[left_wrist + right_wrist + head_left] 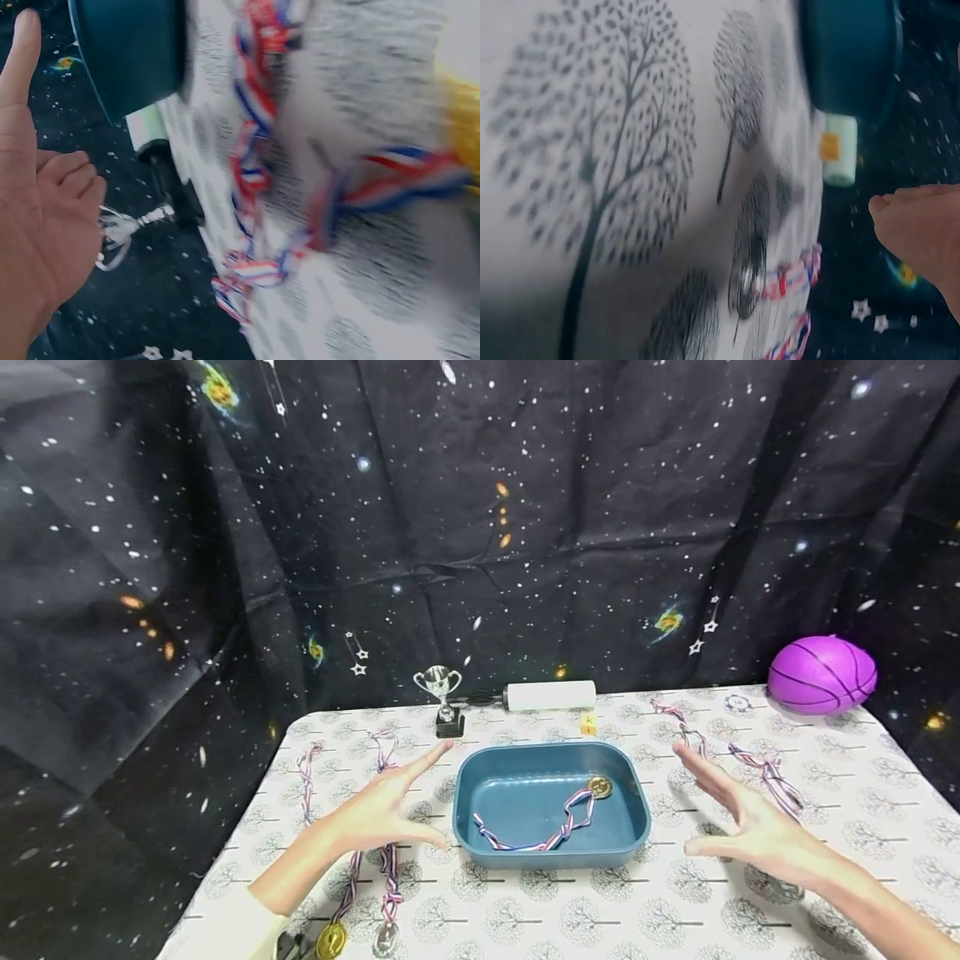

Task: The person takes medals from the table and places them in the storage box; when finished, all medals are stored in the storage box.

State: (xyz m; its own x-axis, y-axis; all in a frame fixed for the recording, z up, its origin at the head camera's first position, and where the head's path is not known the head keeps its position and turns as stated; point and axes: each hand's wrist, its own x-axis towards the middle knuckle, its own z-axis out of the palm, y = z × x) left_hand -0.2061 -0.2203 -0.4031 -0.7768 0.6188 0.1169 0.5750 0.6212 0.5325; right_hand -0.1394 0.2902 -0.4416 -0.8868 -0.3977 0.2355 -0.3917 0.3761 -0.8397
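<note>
A blue rectangular tub stands on the table between my hands. Inside it lies a gold medal with a knotted red, white and blue ribbon. To the tub's left, my left hand hovers with fingers extended and thumb apart, holding nothing. My right hand is raised on the other side, likewise bare, fingers stretched toward the tub. Below the left hand are another gold medal and a silver medal, both on knotted ribbons. Partly behind the right hand lies a silver medal.
Behind the tub stand a silver trophy cup, a white cylinder and a small yellow block. A purple ball and a round chip sit at the back right. A dark starry curtain hangs behind the table.
</note>
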